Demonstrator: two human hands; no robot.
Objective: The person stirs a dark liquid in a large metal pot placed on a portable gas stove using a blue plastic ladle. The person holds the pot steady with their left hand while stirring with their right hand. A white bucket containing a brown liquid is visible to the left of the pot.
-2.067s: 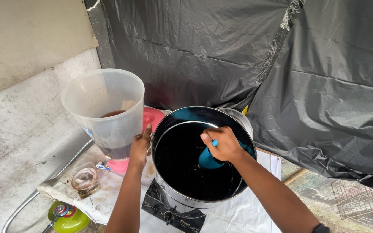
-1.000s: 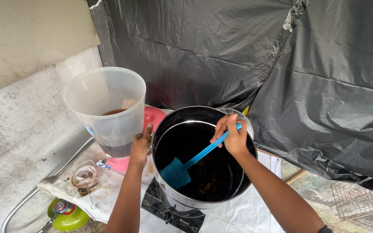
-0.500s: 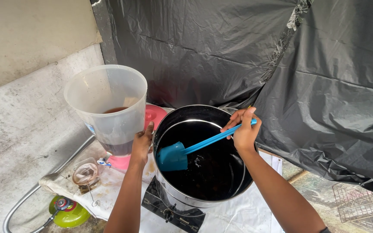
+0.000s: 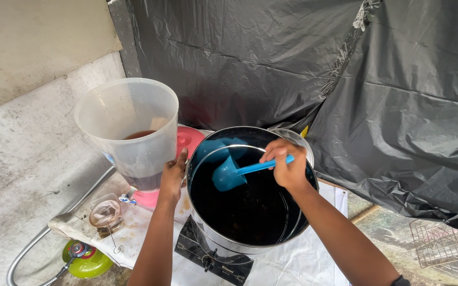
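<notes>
- The right hand [image 4: 288, 168] has its fingers curled tight around the handle of a blue ladle [image 4: 228, 175]. The scoop end hangs to the left of those fingers, just over the dark liquid.
- The ladle is held out almost flat, maybe so the scoop stays level and nothing spills.
- The left hand [image 4: 173, 177] rests on the rim of the big metal pot [image 4: 208, 233], on its left side. Its fingers look pressed together and bent over the edge, though I cannot tell how hard they grip. It may be there to keep the pot from sliding.
- Just left of the left fingers stands a clear plastic jug [image 4: 128, 130] with a little brown liquid at the bottom. It sits on something pink [image 4: 189, 140], close to the pot, so the way from pot to jug is short.
- The pot sits on a black stove [image 4: 213, 259], under both hands.
- The pot's mouth is wide, so the ladle has lots of room to move inside.
- Behind the fingers hangs a black plastic sheet [image 4: 388, 106], near the pot's far rim, so there is little room that way.
- Down and left of the left hand lie a hose [image 4: 43, 235] and a green thing [image 4: 83, 262].
</notes>
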